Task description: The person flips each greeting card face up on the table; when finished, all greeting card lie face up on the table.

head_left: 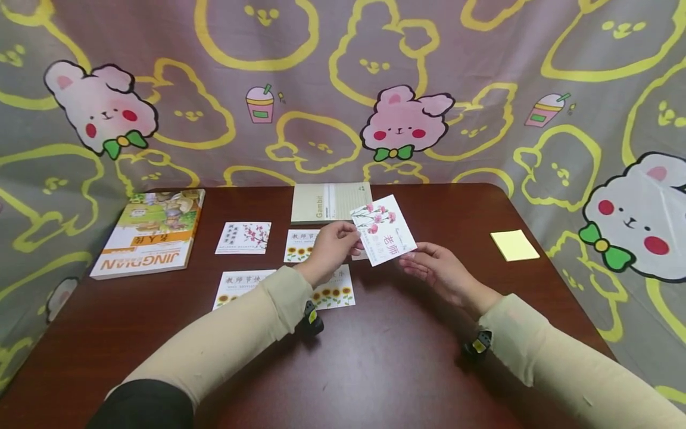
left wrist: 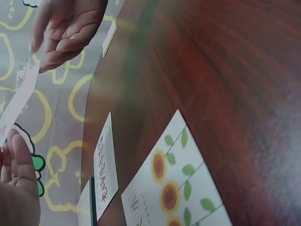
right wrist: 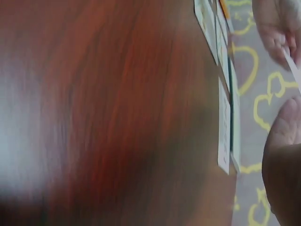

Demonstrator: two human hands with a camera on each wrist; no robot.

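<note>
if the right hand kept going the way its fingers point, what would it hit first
Probably the left hand. The right hand points leftward under the flower card that the left hand pinches, so its fingertips may brush the card's lower edge first; depth is unclear.

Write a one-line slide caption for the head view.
Both hands hold a pink-flower card above a dark wooden table: left hand pinches its edge, right hand supports below.
</note>
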